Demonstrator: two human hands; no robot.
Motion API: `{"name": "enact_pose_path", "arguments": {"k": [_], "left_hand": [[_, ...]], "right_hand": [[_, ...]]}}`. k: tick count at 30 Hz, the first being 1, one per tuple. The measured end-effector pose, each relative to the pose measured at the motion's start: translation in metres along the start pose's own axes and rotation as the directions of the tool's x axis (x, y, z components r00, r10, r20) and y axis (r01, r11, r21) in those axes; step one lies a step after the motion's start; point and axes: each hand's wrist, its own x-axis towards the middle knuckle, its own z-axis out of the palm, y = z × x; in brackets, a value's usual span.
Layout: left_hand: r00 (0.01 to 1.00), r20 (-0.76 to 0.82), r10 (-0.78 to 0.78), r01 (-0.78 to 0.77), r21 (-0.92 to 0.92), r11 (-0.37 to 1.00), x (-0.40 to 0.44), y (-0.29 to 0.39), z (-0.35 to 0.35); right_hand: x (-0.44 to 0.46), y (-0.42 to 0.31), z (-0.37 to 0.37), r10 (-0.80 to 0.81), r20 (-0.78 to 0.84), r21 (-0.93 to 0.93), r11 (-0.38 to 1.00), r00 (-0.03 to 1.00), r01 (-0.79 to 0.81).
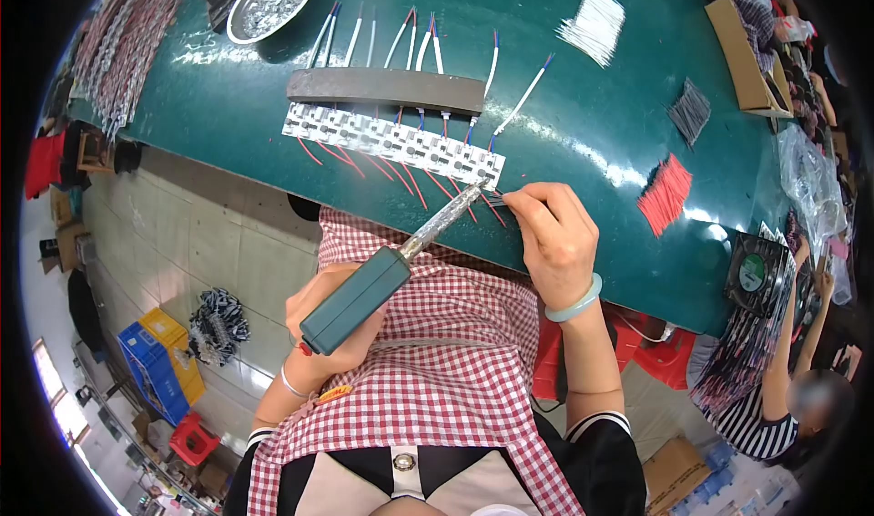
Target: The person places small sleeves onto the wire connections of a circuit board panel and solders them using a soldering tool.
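Note:
My left hand point(350, 353) is closed round the dark green handle of a soldering iron point(357, 300). The iron's silvery barrel slants up to the right, its tip at the right end of a white circuit board strip point(387, 141). My right hand point(560, 241) pinches several thin black wires point(496, 199) beside that tip; whether they touch the board I cannot tell. Red wires point(407, 181) stick out along the strip's near edge. White-sleeved wires point(523, 95) with red and blue ends extend from its far side, under a dark bar point(387, 90) lying across them.
On the green table point(218, 133) are a metal bowl point(271, 6), white wires point(594, 24), black wires point(690, 112), red wires point(665, 194) and a bundle of wired strips point(126, 42). A cardboard box point(742, 56) and a black fan point(757, 275) lie right. Another person point(756, 425) sits at far right.

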Motion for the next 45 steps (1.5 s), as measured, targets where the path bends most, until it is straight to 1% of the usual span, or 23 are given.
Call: {"name": "enact_pose_path", "arguments": {"k": [4, 8, 10, 13, 15, 16, 19, 25, 31, 34, 37, 40, 43, 45], "left_hand": [[0.998, -0.030, -0.049, 0.048, -0.027, 0.998, -0.003, 0.001, -0.002], [0.994, -0.058, -0.095, 0.092, -0.049, 0.995, -0.005, 0.000, -0.005], [0.993, -0.068, -0.098, 0.095, -0.050, 0.994, -0.005, -0.001, -0.004], [0.997, -0.033, -0.074, 0.070, -0.101, 0.992, -0.010, -0.009, -0.007], [0.998, -0.043, -0.042, 0.040, -0.050, 0.998, -0.012, -0.009, -0.008], [0.999, -0.047, -0.027, 0.026, -0.025, 0.999, -0.012, -0.010, -0.008], [0.998, -0.046, -0.030, 0.028, -0.034, 0.999, -0.013, -0.012, -0.009], [0.998, -0.040, -0.049, 0.046, -0.054, 0.997, -0.007, -0.011, -0.007], [0.995, -0.043, -0.091, 0.085, -0.128, 0.988, -0.004, -0.013, -0.003], [0.995, 0.009, -0.100, 0.100, -0.123, 0.987, -0.003, -0.013, -0.006], [0.995, 0.022, -0.093, 0.095, -0.129, 0.987, -0.002, -0.014, -0.004], [0.997, 0.030, -0.068, 0.071, -0.108, 0.992, -0.002, -0.017, -0.004], [0.996, 0.040, -0.078, 0.081, -0.080, 0.994, -0.002, -0.016, -0.006], [0.999, 0.014, -0.053, 0.054, -0.069, 0.996, 0.001, -0.015, -0.005]], "right_hand": [[-0.004, -0.006, -0.020, 0.056, 0.027, -0.040, 0.998, 0.998, -0.055], [-0.006, -0.020, -0.042, 0.090, -0.026, -0.068, 0.993, 0.996, -0.092], [-0.002, -0.028, -0.036, 0.070, -0.061, -0.013, 0.997, 0.996, -0.071], [0.005, -0.034, -0.015, 0.021, -0.082, 0.071, 0.997, 0.996, -0.016], [0.007, -0.035, 0.001, 0.012, -0.078, 0.089, 0.996, 0.997, -0.005], [0.007, -0.033, 0.009, 0.000, -0.087, 0.082, 0.997, 0.996, 0.007], [0.008, -0.033, 0.018, 0.026, -0.082, 0.053, 0.998, 0.996, -0.021], [0.005, -0.031, 0.024, 0.017, -0.081, -0.019, 1.000, 0.997, -0.018], [0.005, -0.031, 0.024, 0.025, -0.074, -0.019, 0.999, 0.997, -0.027], [0.006, -0.031, 0.024, 0.026, -0.074, -0.019, 0.999, 0.997, -0.027], [0.005, -0.029, 0.025, 0.025, -0.070, -0.020, 0.999, 0.997, -0.026], [0.004, -0.029, 0.025, 0.028, -0.067, -0.018, 0.999, 0.997, -0.029], [0.005, -0.029, 0.025, 0.023, -0.064, -0.026, 0.999, 0.998, -0.024], [0.004, -0.029, 0.025, 0.019, -0.066, -0.028, 0.999, 0.998, -0.021]]}}
